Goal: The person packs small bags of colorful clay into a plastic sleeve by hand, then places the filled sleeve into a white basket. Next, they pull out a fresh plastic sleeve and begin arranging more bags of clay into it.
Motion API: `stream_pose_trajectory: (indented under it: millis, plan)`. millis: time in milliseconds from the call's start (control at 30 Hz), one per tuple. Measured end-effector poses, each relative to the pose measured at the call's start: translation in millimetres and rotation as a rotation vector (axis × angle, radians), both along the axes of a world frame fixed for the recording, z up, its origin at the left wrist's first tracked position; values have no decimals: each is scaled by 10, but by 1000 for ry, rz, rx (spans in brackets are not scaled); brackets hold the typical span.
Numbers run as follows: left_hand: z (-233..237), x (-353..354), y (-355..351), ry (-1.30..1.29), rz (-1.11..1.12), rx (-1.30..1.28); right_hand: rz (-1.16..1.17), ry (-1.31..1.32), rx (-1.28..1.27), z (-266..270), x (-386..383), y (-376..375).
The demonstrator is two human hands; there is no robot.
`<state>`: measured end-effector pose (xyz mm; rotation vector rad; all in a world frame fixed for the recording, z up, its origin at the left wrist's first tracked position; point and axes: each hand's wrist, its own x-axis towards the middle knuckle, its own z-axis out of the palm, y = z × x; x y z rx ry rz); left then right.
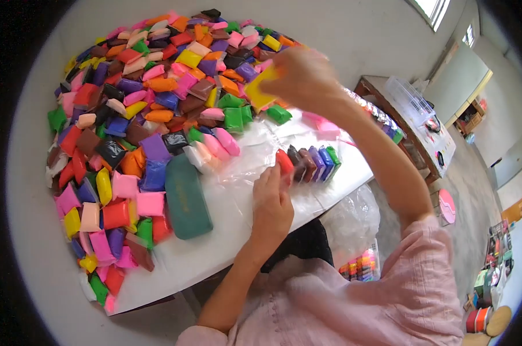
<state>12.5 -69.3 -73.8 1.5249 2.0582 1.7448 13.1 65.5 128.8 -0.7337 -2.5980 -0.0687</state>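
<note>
My right hand (pixel 304 78), blurred by motion, is raised over the near right edge of a big pile of small plastic-wrapped packets of coloured modelling clay (pixel 186 86). Pinched in its fingers is a yellow clay packet (pixel 260 90). My left hand (pixel 272 199) rests on the white table, with its fingers closed against a red clay packet (pixel 284 162). This red one leans at the left end of a row of upright packets (pixel 314 164) in black, brown, purple, blue and green. A dark green case (pixel 186 196) lies left of my left hand.
The white-covered table (pixel 232 228) bears the pile up to the wall. Clear plastic bags (pixel 356 213) hang at its front edge above a container of colourful packets (pixel 360 265). Another table (pixel 413 132) with a clear plastic basket (pixel 408 95) stands right; a pink round stool (pixel 446 206) is on the floor.
</note>
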Motion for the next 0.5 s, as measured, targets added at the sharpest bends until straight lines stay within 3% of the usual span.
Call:
stream_pose_trajectory:
  millis: [67,133,167,200,300,400,500]
  plan:
    - [72,1,-28,-29,-15,-20,1,266,-46,156,743,-241]
    - [14,-4,-16,-29,1,-10,51,605,-121,-79,1340,-463]
    - [10,-9,-18,-53,-13,-14,-46,527,-221,-234,1628,-562]
    - [13,-9,-7,-79,-24,-14,-62,637,-307,-425,1658,-757]
    - [28,-22,9,-55,-17,17,-55,490,-595,-873,1476,-1026]
    - [-2,-28,-19,-171,-170,121,-33,629,-534,-1195,1021,-978]
    - [119,0,-36,-167,-128,145,-55,685,-436,-1362,710,-901]
